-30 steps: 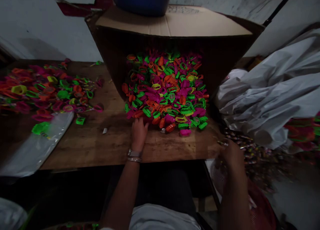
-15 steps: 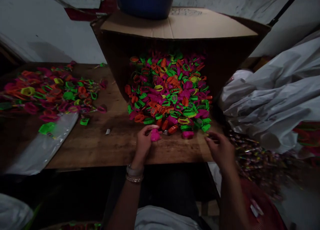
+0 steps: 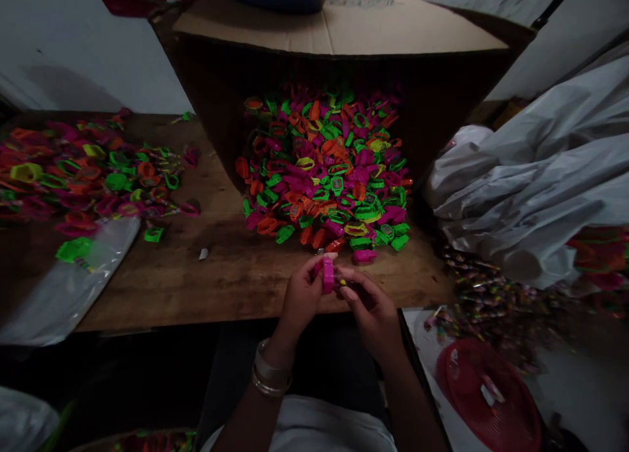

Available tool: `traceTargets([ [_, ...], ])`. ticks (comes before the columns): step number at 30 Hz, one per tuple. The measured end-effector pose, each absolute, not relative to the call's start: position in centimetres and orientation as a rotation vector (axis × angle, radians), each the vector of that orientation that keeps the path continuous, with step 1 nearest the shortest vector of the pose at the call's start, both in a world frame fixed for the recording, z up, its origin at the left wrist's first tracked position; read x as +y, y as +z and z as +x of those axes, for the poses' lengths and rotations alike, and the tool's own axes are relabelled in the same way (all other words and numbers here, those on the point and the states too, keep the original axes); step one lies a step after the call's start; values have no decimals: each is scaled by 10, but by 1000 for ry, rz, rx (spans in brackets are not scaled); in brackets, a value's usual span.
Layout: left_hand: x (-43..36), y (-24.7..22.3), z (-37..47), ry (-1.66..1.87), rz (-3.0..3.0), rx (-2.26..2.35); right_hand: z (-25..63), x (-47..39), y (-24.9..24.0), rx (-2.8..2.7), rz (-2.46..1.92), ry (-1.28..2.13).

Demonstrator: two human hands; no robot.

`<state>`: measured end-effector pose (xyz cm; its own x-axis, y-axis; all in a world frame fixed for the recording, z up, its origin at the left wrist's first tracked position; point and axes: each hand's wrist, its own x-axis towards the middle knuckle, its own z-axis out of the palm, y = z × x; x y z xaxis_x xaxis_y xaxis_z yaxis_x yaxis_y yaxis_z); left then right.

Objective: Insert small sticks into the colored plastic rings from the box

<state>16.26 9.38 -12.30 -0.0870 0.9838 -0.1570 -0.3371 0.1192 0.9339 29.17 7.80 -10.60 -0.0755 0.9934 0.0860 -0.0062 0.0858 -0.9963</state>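
Since the big brown cardboard box [image 3: 339, 39] lies on its side with its mouth toward the person, its heap of small pink, green and orange plastic pieces [image 3: 327, 170] spills loosely onto the brown wooden table [image 3: 236, 275]; I judge that a nudge to the front of that heap could roll pieces off the table's near edge. Left of the box, a second spread of the same coloured pieces [image 3: 83, 177] lies beside a clear plastic bag [image 3: 63, 288], and right of the box sit crumpled white plastic sacks [image 3: 531, 183] above a red round lid [image 3: 486, 393].

Just in front of the box's spill, the left hand [image 3: 302, 298] pinches a small pink plastic piece [image 3: 327, 275] between thumb and fingertips, and the right hand [image 3: 371, 308] meets it with narrowed fingers on a tiny yellowish bit. Such a light grip, in dim light, could let either part slip and drop to the dark floor.

Half a second earlier the right hand was well off to the right of the box's spill, away from the piece; now both hands are joined on it.
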Motion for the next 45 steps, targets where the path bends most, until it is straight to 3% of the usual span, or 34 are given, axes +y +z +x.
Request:
traceTargets([
  [7,84,-111,150,1126,920,1060,302,78,-97,-1020,-1059,1220],
  [16,81,-107,152,1146,718,807,298,81,-99,-882,-1029,1240],
  [31,80,-92,150,1068,1114,985,301,81,-90,-1137,-1071,1140],
  [40,90,-114,163,1228,763,1099,278,82,-103,-1144,-1128,976],
  [45,105,-116,72,1841,544,1002,308,93,-113,-1125,-1129,1081],
])
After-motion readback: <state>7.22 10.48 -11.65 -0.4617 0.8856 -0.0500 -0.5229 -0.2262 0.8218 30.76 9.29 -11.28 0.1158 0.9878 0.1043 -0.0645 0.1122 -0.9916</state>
